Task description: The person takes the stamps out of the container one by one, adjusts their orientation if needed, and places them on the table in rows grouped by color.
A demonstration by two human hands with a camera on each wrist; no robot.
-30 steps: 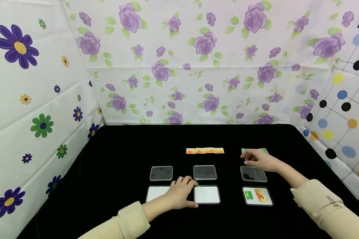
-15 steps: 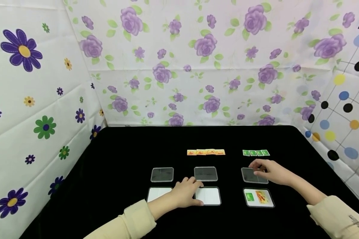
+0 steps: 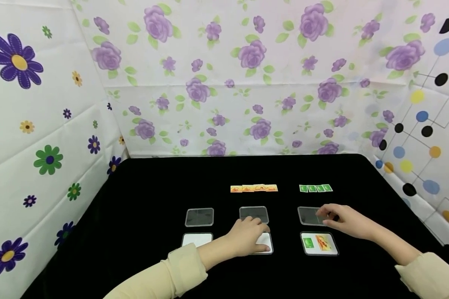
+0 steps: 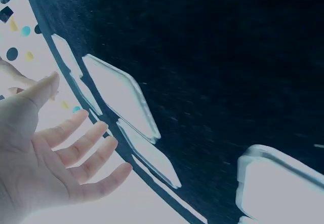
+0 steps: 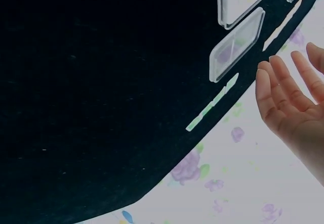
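Note:
In the head view my left hand [image 3: 245, 236] hangs over the middle white-filled case [image 3: 266, 240], partly hiding it, thumb and fingers spread. The left wrist view shows that palm with loosely bent fingers [image 4: 83, 150] and nothing in it. My right hand [image 3: 348, 223] hovers above the right clear lid [image 3: 307, 216], fingers loosely bent and holding nothing. Nearer me lies the right case [image 3: 314, 251], its white face bearing a green card [image 3: 308, 243] and an orange card [image 3: 324, 243]. Seen from the right wrist, the fingers [image 5: 286, 87] are apart from the clear lid [image 5: 237, 44].
Behind the lids lie a row of orange cards [image 3: 253, 188] and a row of green cards [image 3: 316, 188]. A left clear lid [image 3: 199, 217], a middle clear lid [image 3: 253, 212] and a left white case [image 3: 196, 239] share the black tablecloth [image 3: 153, 187]. Patterned curtains [image 3: 224, 95] surround the table.
My left hand has shifted right, from between the left and middle white cases to over the middle one. My right hand has drawn back from the green cards, uncovering them, toward the right lid.

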